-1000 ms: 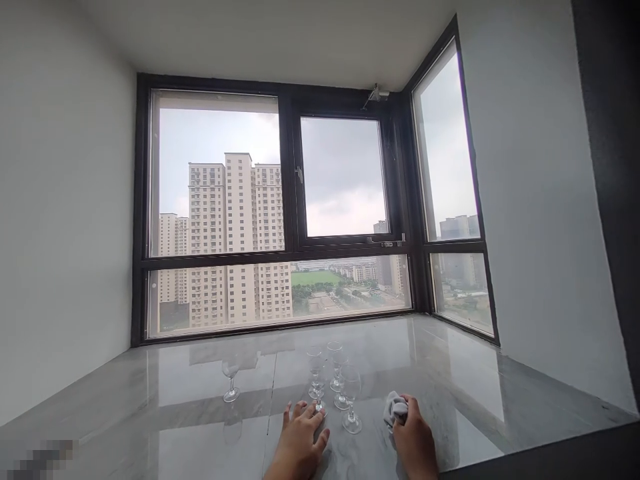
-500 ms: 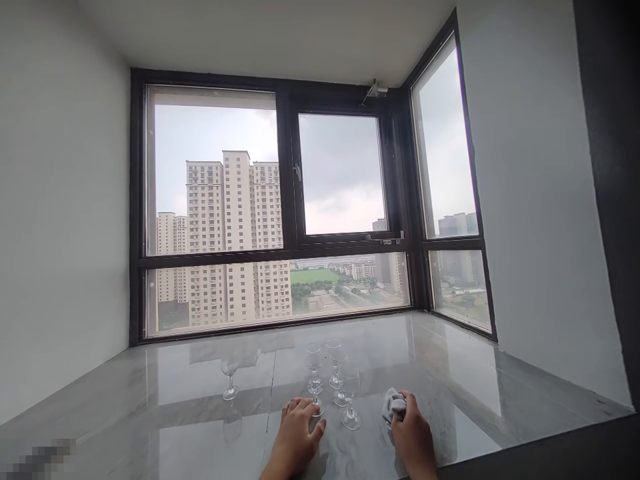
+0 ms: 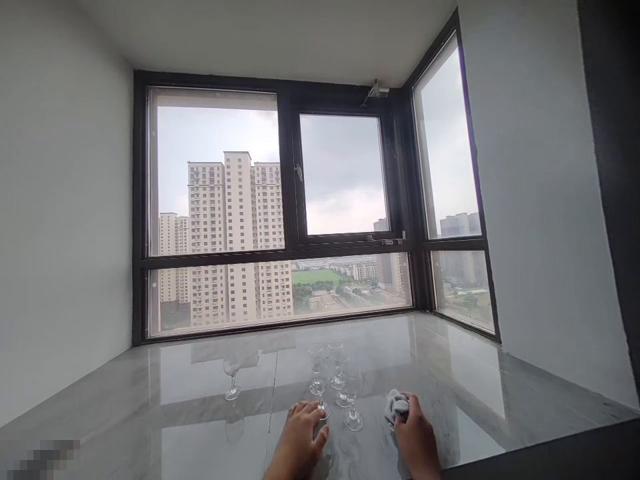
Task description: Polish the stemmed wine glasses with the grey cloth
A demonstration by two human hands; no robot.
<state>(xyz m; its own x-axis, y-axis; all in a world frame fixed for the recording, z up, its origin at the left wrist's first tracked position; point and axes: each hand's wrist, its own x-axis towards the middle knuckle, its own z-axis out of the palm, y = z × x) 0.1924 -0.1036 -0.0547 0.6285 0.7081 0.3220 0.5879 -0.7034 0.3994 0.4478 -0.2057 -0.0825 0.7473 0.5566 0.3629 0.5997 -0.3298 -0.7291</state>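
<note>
My left hand (image 3: 300, 437) rests low over the glossy grey stone sill. Its fingertips reach the foot of the nearest wine glass on the left of a cluster (image 3: 323, 408), and its thumb stands apart from the fingers. Whether the fingertips press on that foot is hard to see. Just right of it stands another clear stemmed wine glass (image 3: 353, 393), upright and untouched. Several more glasses (image 3: 336, 357) stand close behind. Farther right, my right hand (image 3: 419, 430) is closed around a bunched grey cloth (image 3: 397, 407), held at the sill.
A lone wine glass (image 3: 232, 377) stands upright on the left part of the sill (image 3: 190, 427). Dark-framed windows (image 3: 287, 253) rise behind the glasses, with a white wall (image 3: 65, 220) on the left. The sill's dark front edge (image 3: 550, 443) runs along the lower right.
The whole view has shifted slightly, so things sit a little farther right. Both hands keep nearly the same places beside the glasses, and the cloth stays in my right hand.
</note>
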